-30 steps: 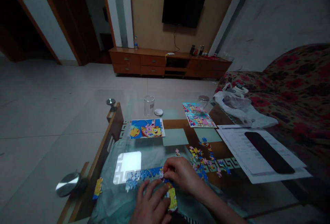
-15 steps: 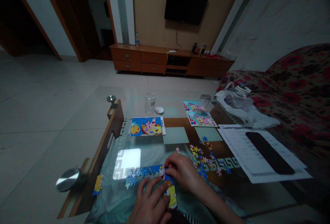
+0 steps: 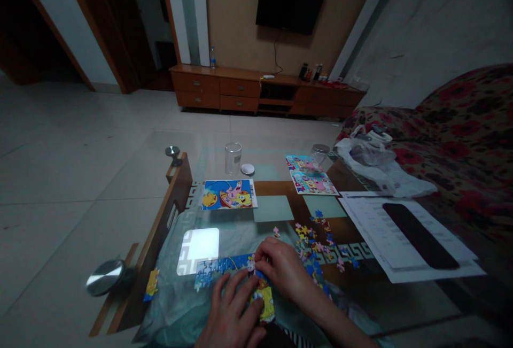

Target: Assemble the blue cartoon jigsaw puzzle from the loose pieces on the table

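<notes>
A partly joined jigsaw puzzle (image 3: 212, 269) lies on the glass table near me, with a blue strip along its top and a yellow cartoon part (image 3: 266, 305) down its right side. My left hand (image 3: 231, 308) rests on its lower edge, fingers spread. At the upper right corner, the thumb and forefinger of my right hand (image 3: 282, 270) pinch a puzzle piece, mostly hidden by the fingers. Loose puzzle pieces (image 3: 310, 238) are scattered right of that hand, and a single pink piece (image 3: 276, 232) lies just beyond it. A small joined yellow section (image 3: 152, 285) sits at the left.
Beyond the puzzle lie a picture card (image 3: 229, 195) and two more cards (image 3: 315, 182). A glass jar (image 3: 233, 159), a white lid (image 3: 247, 169) and another jar (image 3: 319, 156) stand farther back. Papers (image 3: 368, 230) under a black phone-like slab (image 3: 419, 236) and a plastic bag (image 3: 380, 169) are at right.
Both hands stay at nearly the same spots on the puzzle. My left fingers have shifted slightly, showing more of the yellow part. The camera view has tilted a little.
</notes>
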`<state>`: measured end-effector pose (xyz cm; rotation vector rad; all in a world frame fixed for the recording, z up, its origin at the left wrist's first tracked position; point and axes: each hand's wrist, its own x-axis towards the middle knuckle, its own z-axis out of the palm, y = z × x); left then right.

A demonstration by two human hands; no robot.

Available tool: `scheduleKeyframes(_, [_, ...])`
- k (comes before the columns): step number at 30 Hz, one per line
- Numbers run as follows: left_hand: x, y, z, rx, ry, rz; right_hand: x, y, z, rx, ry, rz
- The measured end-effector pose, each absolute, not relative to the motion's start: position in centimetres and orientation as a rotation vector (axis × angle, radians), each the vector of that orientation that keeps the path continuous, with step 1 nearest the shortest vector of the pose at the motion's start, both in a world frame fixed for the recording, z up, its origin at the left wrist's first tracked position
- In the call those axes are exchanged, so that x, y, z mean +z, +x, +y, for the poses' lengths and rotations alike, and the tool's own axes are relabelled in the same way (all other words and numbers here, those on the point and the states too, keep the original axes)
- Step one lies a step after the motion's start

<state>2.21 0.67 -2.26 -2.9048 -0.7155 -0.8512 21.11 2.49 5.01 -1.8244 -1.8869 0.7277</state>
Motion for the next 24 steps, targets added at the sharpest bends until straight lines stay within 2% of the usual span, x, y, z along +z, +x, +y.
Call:
scheduleKeyframes(11, [-2.3,2.2,0.9,-0.916,-2.876,-0.744,5.6,22.0,2.0,0.641,-1.747,-1.745])
scheduleKeyframes(18, [-1.5,1.5,1.1,-1.061,-2.758,-0.931,4.9,22.7,-1.8,0.443,-1.639,-1.813])
scheduleKeyframes(24, [-0.2,1.0,1.6,-0.854,-2.660,-0.830,3.3,21.8,-4.6,0.165,-1.469,-1.944])
